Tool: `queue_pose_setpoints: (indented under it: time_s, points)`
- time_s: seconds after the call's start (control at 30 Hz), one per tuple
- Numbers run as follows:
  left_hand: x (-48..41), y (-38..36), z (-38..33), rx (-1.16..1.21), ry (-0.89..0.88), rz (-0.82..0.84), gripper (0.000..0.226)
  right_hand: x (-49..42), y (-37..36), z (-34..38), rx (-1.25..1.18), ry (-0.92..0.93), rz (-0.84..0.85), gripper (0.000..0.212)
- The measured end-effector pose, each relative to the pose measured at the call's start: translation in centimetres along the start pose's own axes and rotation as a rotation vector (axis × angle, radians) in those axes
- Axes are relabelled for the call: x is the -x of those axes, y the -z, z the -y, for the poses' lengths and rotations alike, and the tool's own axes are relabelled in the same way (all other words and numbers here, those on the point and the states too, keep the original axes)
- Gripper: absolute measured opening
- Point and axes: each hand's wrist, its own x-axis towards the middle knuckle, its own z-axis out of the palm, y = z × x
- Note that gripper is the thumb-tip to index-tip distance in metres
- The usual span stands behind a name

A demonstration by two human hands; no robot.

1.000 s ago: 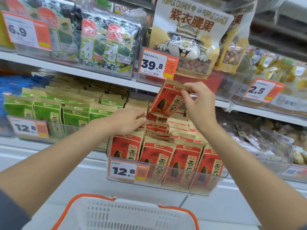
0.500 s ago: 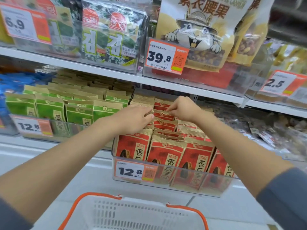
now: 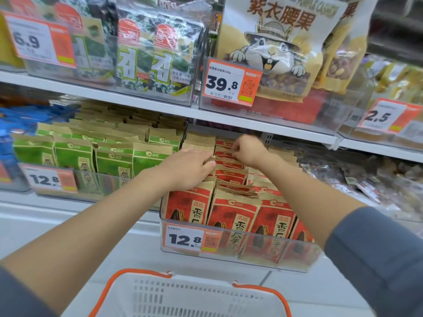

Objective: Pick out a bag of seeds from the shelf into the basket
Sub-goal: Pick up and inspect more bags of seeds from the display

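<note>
Rows of red seed bags (image 3: 231, 172) stood upright at centre frame, top edges running left-right. The right hand (image 3: 248, 151) pinched one rear bag's top with curled fingers; the left hand (image 3: 194, 167) lay loose alongside, gripping nothing. The basket (image 3: 183, 298) waited bottom centre.

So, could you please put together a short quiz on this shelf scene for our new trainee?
1. True or false: the right hand lies flat and touches nothing.
2. The price tag on the clear bin of red seed bags reads: A) 6.9 B) 12.8 C) 39.8
3. Which hand rests with straight fingers on the bags, gripping nothing?
Key: 1 false, its curled fingers pinch the top of a red bag in a back row; 2 B; 3 the left hand.
</note>
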Motion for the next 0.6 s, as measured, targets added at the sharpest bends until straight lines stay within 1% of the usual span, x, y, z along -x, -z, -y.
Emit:
queue_pose_setpoints:
  time_s: [0.1,0.2,0.27,0.37,0.47,0.53,0.6]
  points:
    - [0.2,0.0,-0.1,0.014,0.000,0.000,0.055,0.9,-0.2,0.0,-0.043,0.045,-0.121,0.019]
    - [0.7,0.2,-0.2,0.104,0.002,-0.043,0.054,3.0,1.1,0.1,-0.098,0.142,-0.240,0.023]
    - [1.1,0.4,-0.5,0.190,0.017,-0.101,0.054,4.9,2.3,-0.1,-0.092,0.213,-0.317,0.021]
    - [2.2,0.8,-1.3,0.218,0.036,-0.228,0.054,8.2,5.0,-0.3,-0.158,0.282,-0.509,0.019]
    - [3.5,2.1,-3.2,0.316,0.024,-0.364,0.055,11.7,8.4,0.1,-0.400,0.290,-0.700,0.017]
    - [4.7,2.9,-4.9,0.441,0.014,-0.401,0.056,14.0,10.2,0.4,-0.588,0.218,-0.758,0.018]
    - [6.1,3.3,-6.2,0.595,-0.012,-0.384,0.054,16.2,11.1,0.7,-0.764,0.141,-0.768,0.017]
